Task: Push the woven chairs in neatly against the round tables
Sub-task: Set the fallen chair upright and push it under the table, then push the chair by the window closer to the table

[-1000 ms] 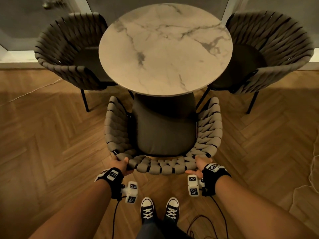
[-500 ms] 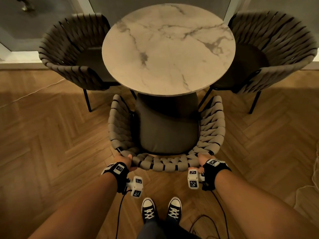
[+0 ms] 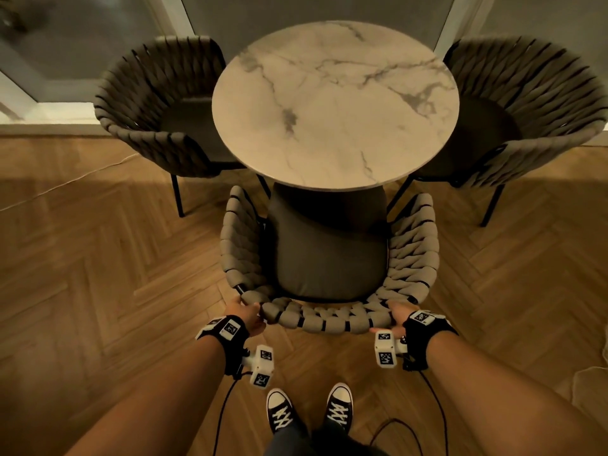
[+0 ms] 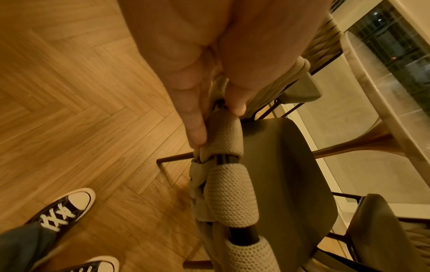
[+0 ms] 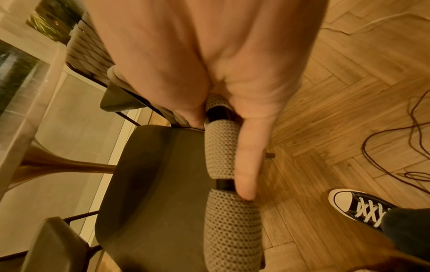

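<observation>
The near woven chair [image 3: 329, 320] faces the round marble table [image 3: 335, 103], the front of its dark seat cushion [image 3: 329, 258] tucked under the table's edge. My left hand [image 3: 245, 315] grips the left corner of the woven back rim. My right hand [image 3: 399, 315] grips the right corner. In the left wrist view my left hand [image 4: 209, 103] pinches the rim [image 4: 227, 139] between thumb and fingers. The right wrist view shows my right hand [image 5: 216, 114] on the rim [image 5: 221, 152], thumb lying along its outer side and fingers over the inner side.
Two more woven chairs, a left chair [image 3: 158, 103] and a right chair [image 3: 533, 103], stand tucked against the table by the glass wall. My shoes [image 3: 279, 413] stand just behind the near chair. Cables [image 3: 394, 426] trail over the herringbone floor by my feet.
The near chair has slid slightly further under the table. Both hands keep their hold on its back rim.
</observation>
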The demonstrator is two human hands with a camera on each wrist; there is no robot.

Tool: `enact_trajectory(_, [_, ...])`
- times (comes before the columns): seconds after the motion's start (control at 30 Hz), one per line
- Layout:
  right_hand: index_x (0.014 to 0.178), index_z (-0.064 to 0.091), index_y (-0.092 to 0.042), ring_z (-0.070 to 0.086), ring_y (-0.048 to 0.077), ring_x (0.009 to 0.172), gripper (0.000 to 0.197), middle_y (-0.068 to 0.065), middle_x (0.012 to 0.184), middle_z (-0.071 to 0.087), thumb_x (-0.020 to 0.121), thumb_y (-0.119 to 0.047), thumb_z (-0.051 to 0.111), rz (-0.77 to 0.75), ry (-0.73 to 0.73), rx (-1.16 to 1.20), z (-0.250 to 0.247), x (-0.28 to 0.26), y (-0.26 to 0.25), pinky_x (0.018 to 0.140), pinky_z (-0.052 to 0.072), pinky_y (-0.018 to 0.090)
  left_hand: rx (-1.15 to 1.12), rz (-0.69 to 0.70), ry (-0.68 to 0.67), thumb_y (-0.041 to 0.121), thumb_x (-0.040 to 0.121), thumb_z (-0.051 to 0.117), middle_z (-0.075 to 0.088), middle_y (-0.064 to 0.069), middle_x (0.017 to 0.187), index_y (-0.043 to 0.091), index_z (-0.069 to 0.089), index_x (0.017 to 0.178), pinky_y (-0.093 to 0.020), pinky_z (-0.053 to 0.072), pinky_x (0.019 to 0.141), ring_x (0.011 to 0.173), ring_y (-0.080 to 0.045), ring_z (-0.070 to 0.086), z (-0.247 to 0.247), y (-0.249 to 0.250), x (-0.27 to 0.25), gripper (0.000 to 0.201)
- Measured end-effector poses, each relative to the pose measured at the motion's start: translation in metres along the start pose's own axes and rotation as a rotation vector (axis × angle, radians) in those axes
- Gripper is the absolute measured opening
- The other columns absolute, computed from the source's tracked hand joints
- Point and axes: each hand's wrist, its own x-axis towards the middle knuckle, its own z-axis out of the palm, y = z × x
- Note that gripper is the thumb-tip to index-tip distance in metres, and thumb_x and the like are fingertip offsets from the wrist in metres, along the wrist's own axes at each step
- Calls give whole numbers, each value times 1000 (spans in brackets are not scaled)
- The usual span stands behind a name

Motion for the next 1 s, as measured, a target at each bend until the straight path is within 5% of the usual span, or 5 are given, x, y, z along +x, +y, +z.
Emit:
enact_trajectory(0.2, [142,48,-7,56,42,123,66,20,139,57,82,-33,58,-73,246,-26,49,-131,-97,107,47,52,304,50,-183,31,101,50,69,-12,104,12,51,134,-34,50,64,82,-28,65,-77,27,-22,38])
enact_trajectory(0.33, [99,62,-16,52,29,104,10,9,104,59,92,-13,57,-409,17,10,130,-224,-191,94,51,51,394,218,-129,32,101,49,70,-7,98,11,61,124,-29,48,59,77,-23,65,-141,70,-12,32])
enact_trajectory(0.4, [87,62,-27,51,22,96,13,3,102,58,91,-16,56,-507,-55,-11,173,-251,-232,85,52,46,400,277,-105,29,102,48,70,-8,102,12,62,118,-29,48,59,78,-23,65,-176,96,-5,27])
enact_trajectory(0.67, [91,65,-23,59,22,82,7,6,95,66,90,-17,61,-718,-39,-456,353,-242,-343,74,49,34,457,466,35,27,100,53,74,-9,98,13,67,104,-24,45,49,74,-21,65,-316,195,84,20])
enact_trajectory(1.0, [112,66,-19,63,30,110,23,9,119,69,89,-21,61,-602,49,-692,528,-213,-420,91,49,34,731,525,96,32,99,52,74,-8,114,16,71,114,-30,49,80,103,-27,67,-449,283,195,30])
